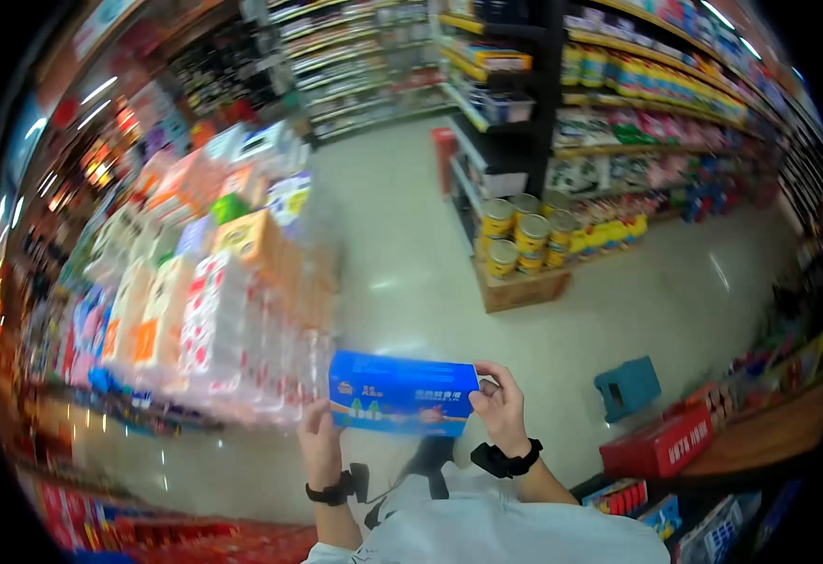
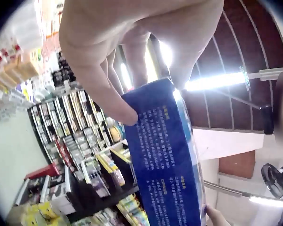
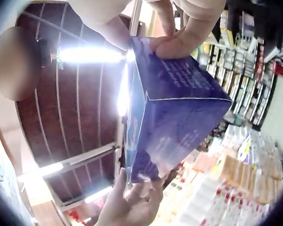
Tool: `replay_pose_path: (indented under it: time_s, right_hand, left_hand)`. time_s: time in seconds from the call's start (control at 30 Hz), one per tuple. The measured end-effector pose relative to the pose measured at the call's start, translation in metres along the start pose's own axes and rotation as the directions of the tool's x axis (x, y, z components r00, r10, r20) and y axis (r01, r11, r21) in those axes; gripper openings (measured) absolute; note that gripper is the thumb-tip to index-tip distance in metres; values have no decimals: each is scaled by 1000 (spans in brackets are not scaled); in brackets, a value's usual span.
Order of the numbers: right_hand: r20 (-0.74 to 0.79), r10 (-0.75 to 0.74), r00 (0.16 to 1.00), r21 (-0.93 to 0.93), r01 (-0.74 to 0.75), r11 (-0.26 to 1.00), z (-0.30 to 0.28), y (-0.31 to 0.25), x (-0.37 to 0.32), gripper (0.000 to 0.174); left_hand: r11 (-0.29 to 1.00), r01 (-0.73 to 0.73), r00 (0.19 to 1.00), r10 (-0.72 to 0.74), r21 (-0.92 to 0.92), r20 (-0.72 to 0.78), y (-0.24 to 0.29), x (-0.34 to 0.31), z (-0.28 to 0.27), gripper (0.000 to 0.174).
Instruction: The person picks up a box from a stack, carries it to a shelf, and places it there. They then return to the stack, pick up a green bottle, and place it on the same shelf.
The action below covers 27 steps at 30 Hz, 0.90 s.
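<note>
A flat blue cardboard box (image 1: 402,393) with white lettering and a printed picture is held up in front of the chest. At its left end the left hand (image 1: 320,444) grips the lower corner. The right hand (image 1: 503,411) pinches the opposite end, thumb on the front face. The left wrist view shows the box's dark blue side (image 2: 162,155) covered in small white print, with the left hand (image 2: 118,47) gripping its end. From the right wrist, the right hand's fingers (image 3: 177,47) press on one end of the box (image 3: 179,122), and the left hand (image 3: 132,205) supports the far end.
Packs of tissue paper (image 1: 233,310) are piled high on the left. Yellow cans (image 1: 529,235) stand on a carton (image 1: 524,289) by the shelving. A blue stool (image 1: 628,387) and a red box (image 1: 658,442) are at the right. Pale floor (image 1: 383,216) runs between.
</note>
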State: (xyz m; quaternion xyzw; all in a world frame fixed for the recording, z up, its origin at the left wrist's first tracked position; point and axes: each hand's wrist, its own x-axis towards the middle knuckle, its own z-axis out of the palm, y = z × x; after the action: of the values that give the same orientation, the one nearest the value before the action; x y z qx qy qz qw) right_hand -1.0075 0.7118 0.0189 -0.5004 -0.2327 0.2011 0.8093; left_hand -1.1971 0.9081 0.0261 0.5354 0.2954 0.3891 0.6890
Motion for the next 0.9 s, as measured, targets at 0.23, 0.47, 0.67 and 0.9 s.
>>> replay_pose_path:
  time_s: [0.23,0.47,0.67,0.9]
  right_hand:
    - [-205,-97,974,-214,52,976,-84,-18,95,46]
    - [-480,-199,854,-377,4,926,-183,-29,168,43]
    - [-655,-176,735,-343,-82,936,-264,-45,189,39]
    - [-751,-197,631,-345,-120,931,-395,-87,233,32]
  left_hand:
    - [983,181,909,-172,12,379,-63,137,117,21]
    - [965,233,747,-256,118,613,-111,236,273,28]
    - [958,252,536,-255,136,804,-165,275,410,28]
    - [923,301,401,-350,239,847,-218,275,594,30]
